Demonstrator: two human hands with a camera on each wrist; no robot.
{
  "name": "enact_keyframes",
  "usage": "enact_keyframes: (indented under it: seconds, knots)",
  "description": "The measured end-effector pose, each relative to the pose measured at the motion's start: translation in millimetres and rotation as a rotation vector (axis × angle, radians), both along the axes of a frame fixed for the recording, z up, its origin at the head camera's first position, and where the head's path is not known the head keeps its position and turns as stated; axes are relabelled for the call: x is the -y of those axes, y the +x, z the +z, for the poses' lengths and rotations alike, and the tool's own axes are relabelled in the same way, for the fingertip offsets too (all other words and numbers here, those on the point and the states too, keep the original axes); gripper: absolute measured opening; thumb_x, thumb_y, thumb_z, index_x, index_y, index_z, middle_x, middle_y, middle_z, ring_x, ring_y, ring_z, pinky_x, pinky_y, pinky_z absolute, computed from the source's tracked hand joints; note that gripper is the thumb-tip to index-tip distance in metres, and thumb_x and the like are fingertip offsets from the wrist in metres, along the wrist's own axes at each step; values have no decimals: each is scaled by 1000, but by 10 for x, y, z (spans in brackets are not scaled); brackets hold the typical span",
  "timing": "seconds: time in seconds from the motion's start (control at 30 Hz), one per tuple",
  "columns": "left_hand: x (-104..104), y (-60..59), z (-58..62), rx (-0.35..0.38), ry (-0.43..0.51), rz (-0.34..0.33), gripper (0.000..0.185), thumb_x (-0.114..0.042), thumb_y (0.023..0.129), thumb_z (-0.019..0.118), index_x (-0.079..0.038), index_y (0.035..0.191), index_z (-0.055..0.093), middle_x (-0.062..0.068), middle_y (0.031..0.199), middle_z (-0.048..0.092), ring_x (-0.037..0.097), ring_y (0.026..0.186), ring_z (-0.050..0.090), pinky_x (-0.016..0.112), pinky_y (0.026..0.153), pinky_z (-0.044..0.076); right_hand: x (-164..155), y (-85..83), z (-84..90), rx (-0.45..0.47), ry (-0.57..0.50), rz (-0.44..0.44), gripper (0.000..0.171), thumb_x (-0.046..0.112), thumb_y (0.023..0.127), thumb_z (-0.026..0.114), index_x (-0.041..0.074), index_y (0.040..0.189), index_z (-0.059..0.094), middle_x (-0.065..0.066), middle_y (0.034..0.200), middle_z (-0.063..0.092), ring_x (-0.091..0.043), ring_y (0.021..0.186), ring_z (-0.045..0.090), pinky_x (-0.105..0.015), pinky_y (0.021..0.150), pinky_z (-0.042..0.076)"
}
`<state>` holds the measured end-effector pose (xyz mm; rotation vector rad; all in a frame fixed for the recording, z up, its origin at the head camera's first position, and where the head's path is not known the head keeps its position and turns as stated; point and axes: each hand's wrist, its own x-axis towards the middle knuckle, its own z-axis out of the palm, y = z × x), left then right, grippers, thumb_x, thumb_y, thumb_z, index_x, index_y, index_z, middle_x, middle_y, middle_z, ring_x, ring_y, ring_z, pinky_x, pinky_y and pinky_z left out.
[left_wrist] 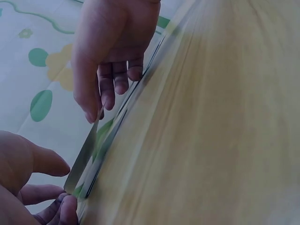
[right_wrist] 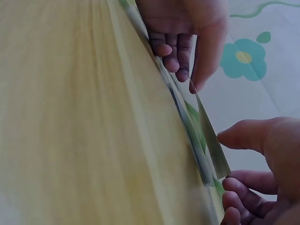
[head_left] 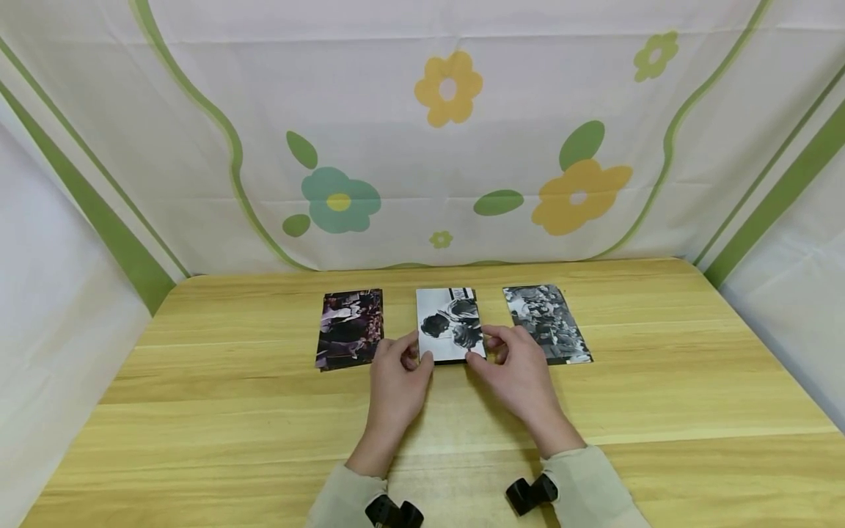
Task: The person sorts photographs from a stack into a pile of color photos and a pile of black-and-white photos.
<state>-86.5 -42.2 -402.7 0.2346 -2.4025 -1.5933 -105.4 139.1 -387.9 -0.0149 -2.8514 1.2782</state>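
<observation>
In the middle of the head view is a black-and-white photo card (head_left: 441, 308) showing heads on a white ground. My left hand (head_left: 398, 381) pinches its left side near the front corner, thumb at the front edge. On the opposite side, my right hand (head_left: 520, 375) pinches the right edge between thumb and fingers. Both wrist views show the held photo card (left_wrist: 83, 157) tilted, raised over a low dark-edged pile (right_wrist: 194, 143) on the table. Fingers of the left hand (left_wrist: 28, 180) and right hand (right_wrist: 262, 171) lie along its ends.
Left of the hands lies a stack of dark purplish photo cards (head_left: 350, 328), its edges slightly uneven. To the right, a black-and-white crowd photo stack (head_left: 546, 320) lies at a slant by the right hand. A flower-printed cloth (head_left: 389, 110) hangs behind the wooden table (head_left: 218, 411).
</observation>
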Motion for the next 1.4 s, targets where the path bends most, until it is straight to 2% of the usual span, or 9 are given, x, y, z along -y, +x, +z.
enact_keyframes:
  seconds: [0.3, 0.57, 0.67, 1.4]
  knots:
    - [38, 13, 115, -26, 91, -4, 33, 1, 95, 74, 3, 128, 75, 16, 104, 68, 20, 89, 67, 20, 78, 56, 2, 6, 113, -38, -47, 0, 55, 21, 89, 86, 9, 140, 69, -7, 113, 68, -20, 97, 65, -31, 87, 53]
    - [53, 26, 272, -4, 192, -13, 36, -1, 98, 72, -1, 133, 73, 15, 110, 70, 20, 96, 66, 18, 79, 56, -7, 28, 233, -63, -84, -5, 54, 24, 90, 86, 13, 140, 69, -6, 115, 70, -20, 98, 64, -33, 87, 49]
    - [55, 35, 303, -6, 203, -16, 36, -1, 98, 72, -2, 133, 73, 15, 110, 70, 20, 96, 66, 19, 79, 56, -9, 33, 251, -66, -89, -6, 54, 24, 90, 86, 14, 140, 70, -6, 115, 70, -19, 98, 64, -32, 87, 49]
    - [56, 40, 275, -30, 200, -13, 33, -1, 96, 74, -1, 129, 74, 17, 109, 71, 18, 93, 65, 19, 76, 55, -30, 35, 251, -77, -93, -1, 53, 22, 89, 87, 14, 139, 70, -5, 113, 71, -19, 97, 65, -30, 85, 50]
